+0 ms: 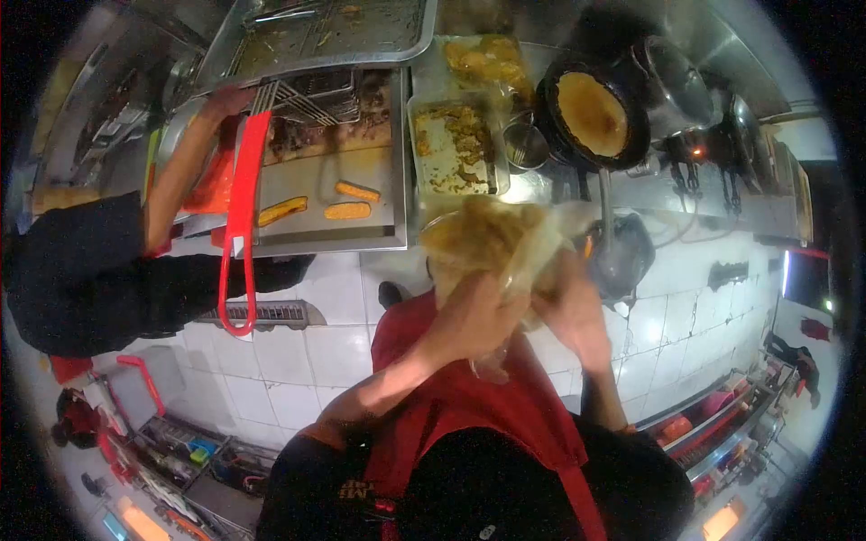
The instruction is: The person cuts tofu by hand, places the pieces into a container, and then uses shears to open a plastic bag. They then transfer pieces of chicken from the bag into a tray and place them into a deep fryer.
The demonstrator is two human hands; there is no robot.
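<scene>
A clear plastic bag [541, 243] with yellowish-brown food in it is held up in front of the red apron [487, 397]. My left hand [478, 316] is closed on the bag's near left side. On the right side, my right hand [573, 311] grips the same bag, its fingertips partly hidden behind the plastic. Motion blurs the bag, so I cannot make out the kind of food. Just beyond it sits a clear tray [419, 162] with browned food pieces. A metal cup [526, 146] stands to the right of that tray.
A black frying pan [552, 135] with a flat pancake [592, 113] rests on the stove, its handle toward me. At left, another person's arm [185, 176] reaches over a griddle [311, 216] beside a red-handled basket [245, 180]. A pot [672, 86] stands at the back right.
</scene>
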